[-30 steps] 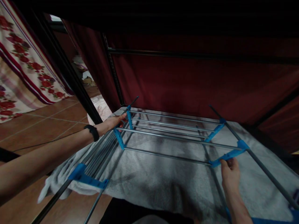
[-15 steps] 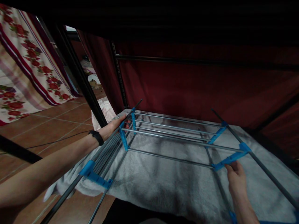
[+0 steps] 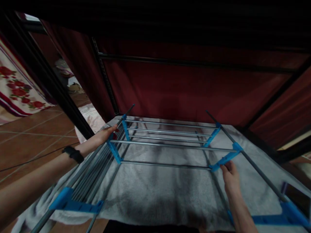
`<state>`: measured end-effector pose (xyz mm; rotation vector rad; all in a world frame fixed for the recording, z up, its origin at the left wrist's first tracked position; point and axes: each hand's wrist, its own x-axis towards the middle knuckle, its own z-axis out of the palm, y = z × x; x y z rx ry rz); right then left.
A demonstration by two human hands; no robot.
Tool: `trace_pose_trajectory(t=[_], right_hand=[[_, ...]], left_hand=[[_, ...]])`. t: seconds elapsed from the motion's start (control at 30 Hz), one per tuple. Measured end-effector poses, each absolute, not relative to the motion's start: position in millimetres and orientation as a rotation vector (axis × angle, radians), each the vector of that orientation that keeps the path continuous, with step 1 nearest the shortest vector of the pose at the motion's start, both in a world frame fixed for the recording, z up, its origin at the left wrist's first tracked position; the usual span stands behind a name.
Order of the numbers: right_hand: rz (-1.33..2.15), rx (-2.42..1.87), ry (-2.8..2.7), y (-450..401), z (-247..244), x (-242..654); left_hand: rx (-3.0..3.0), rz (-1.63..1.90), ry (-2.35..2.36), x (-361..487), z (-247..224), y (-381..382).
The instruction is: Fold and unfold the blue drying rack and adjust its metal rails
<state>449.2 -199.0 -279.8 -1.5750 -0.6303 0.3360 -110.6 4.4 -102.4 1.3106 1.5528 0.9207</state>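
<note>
A rack of grey metal rods with blue plastic brackets lies on a grey blanket. My left hand, a black band on its wrist, is closed round the rack's left side rod, near a blue bracket. On the right, my right hand pinches the lower edge of another blue bracket. Several thin rods sit bunched together along the left side, behind a large blue bracket at the near left.
Black metal frame posts and a dark overhead part surround the blanket. Red cloth hangs behind. At left are a tiled floor, a floral curtain and a striped cloth. A dark flat object lies at right.
The view has turned to the right, so the rack and both hands appear further left. Both hands keep their places on the rack. The dark flat object has come into view.
</note>
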Motion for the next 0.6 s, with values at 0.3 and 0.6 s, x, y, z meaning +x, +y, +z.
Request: trace_pose_trajectory(t=[0.3, 0.6], right_hand=[[0.357, -1.591, -0.68, -200.1, -279.7, 440.0], [0.33, -1.609, -0.688, -203.0, -294.0, 435.6]], left_hand=[[2.318, 0.827, 1.761, -71.8, -41.4, 4.4], [2.863, 1.141, 0.715, 92.4, -0.9, -53.4]])
